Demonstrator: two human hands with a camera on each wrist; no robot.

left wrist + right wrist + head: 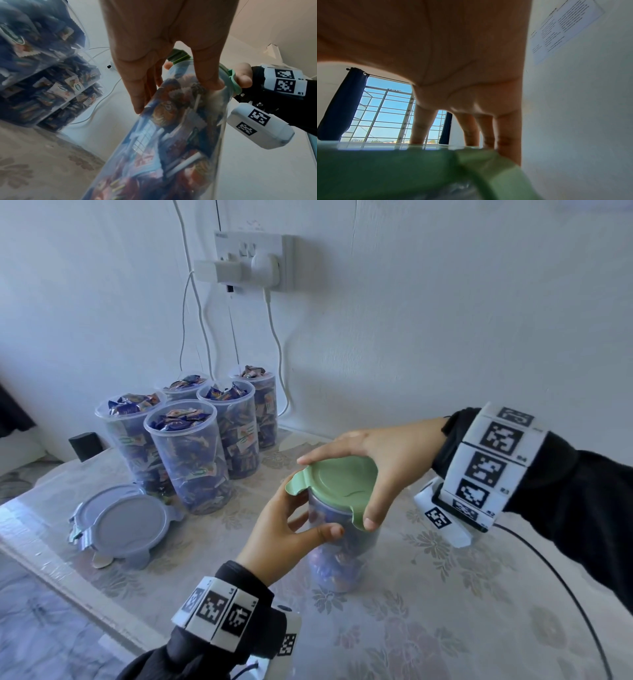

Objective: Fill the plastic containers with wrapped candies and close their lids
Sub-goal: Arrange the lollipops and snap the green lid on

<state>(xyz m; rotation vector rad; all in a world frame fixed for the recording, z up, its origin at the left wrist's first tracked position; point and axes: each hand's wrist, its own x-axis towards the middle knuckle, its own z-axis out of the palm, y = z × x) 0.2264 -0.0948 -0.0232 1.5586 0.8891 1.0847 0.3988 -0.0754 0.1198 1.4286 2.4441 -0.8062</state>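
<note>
The candy-filled container (337,556) is standing mid-table (445,594), green lid (337,486) sitting on top. Right hand (380,460) is gripping the lid's edges, left hand (279,529) is wrapping around the container. Five open full containers (191,453) are waiting behind.

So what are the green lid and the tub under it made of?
The lid looks like matte, opaque moulded plastic: even pale green, with formed clip tabs at the rim. The tub seems to be thin clear plastic, glossy, since the candy wrappers show straight through its wall.
</note>
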